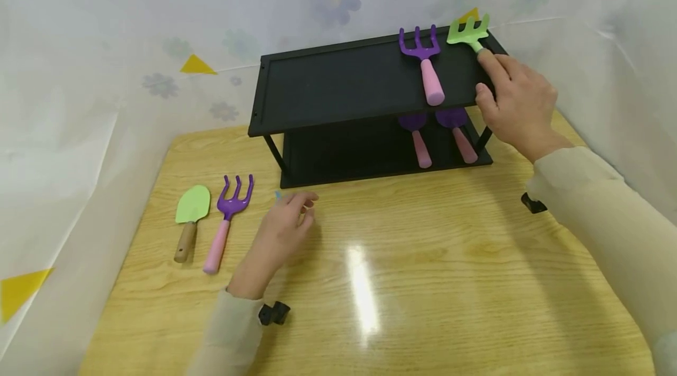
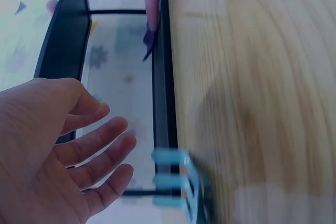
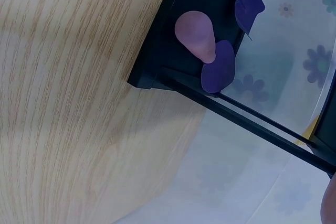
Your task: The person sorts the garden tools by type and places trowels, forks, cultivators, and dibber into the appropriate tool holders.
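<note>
On the upper tier of a black two-tier rack (image 1: 328, 88), my right hand (image 1: 520, 97) holds a green hand fork (image 1: 468, 35) by its brown handle, mostly hidden under the fingers. Beside it lies a purple hand fork (image 1: 431, 79) with a pink handle. My left hand (image 1: 282, 229) is over the table before the rack's left corner, fingers loosely bent and holding nothing. Close to it is a light blue hand fork (image 2: 191, 182), its tines showing in the left wrist view; in the head view the hand mostly covers it.
Two purple trowels with pink handles (image 1: 421, 150) (image 3: 197, 35) lie on the rack's lower tier, at its right. Left on the wooden table (image 1: 402, 258) are a green trowel (image 1: 193, 205) and another purple hand fork (image 1: 219, 241). A patterned white sheet (image 1: 132, 41) hangs behind.
</note>
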The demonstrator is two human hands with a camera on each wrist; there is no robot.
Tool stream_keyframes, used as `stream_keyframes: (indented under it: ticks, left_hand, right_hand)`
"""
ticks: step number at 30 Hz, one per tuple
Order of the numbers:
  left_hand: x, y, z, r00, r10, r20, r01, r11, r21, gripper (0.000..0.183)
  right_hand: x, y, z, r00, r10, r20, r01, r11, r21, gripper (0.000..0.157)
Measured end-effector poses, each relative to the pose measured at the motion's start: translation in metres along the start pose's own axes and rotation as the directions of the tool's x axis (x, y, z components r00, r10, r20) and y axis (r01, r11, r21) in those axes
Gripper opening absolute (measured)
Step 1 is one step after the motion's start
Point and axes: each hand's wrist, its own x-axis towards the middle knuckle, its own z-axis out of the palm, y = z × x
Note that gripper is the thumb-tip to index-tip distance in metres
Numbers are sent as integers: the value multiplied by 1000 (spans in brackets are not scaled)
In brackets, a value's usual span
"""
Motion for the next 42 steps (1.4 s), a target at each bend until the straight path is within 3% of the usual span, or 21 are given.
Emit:
stream_keyframes:
  ticks: [6,12,17,23,29,34,42]
  left_hand:
    - [-19,-26,-20,996,-57,-61,59,998,24,25]
    - [-36,-42,-27,993,-108,-50,112,991,71,26]
    - [-46,-52,-28,986,-162,30,156,978,135,35]
    - [-56,-61,-24,974,-166,157,120,957,265,56]
    - [-59,-67,-21,981,-105,161,59,961,269,51]
    - [-62,-72,-16,994,-21,107,-9,963,271,41]
    - [-61,-74,-13,999,21,25,-27,968,249,31]
  right_hand:
    - [0,3,0,1000,8,22,-8,1000,6,55]
    - [0,5,1,1000,-3,0,3,1000,13,54]
    - [-1,7,-1,1000,-3,-12,3,1000,14,54]
    - [-1,6,-1,1000,3,8,-3,1000,17,55]
    - [-3,3,0,1000,0,-6,0,1000,28,55]
    - [-4,2,2,1000,-3,-8,3,1000,15,55]
    - [-3,2,1,1000,3,-13,-3,1000,16,55]
